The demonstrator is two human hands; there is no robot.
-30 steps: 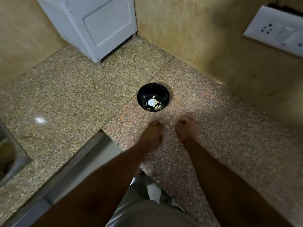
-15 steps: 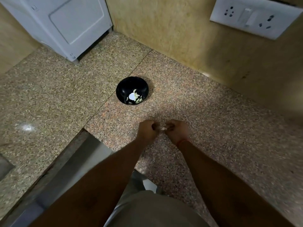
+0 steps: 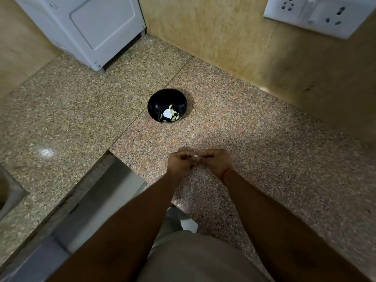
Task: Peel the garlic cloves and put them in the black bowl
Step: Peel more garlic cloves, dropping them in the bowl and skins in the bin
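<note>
The black bowl sits on the granite counter with several pale peeled garlic cloves inside it. Nearer me, my left hand and my right hand meet above the counter, fingers curled. Between their fingertips they pinch a small pale garlic clove, mostly hidden by the fingers. Both hands are a short way in front of the bowl, apart from it.
A white appliance stands in the far left corner. A white socket and switch plate is on the right wall. The counter has an inner corner edge at my left, with a sink rim at far left.
My hands came together from slightly apart and now pinch the clove between them. The camera view shifted, so the bowl sits left of where it was a second ago.
</note>
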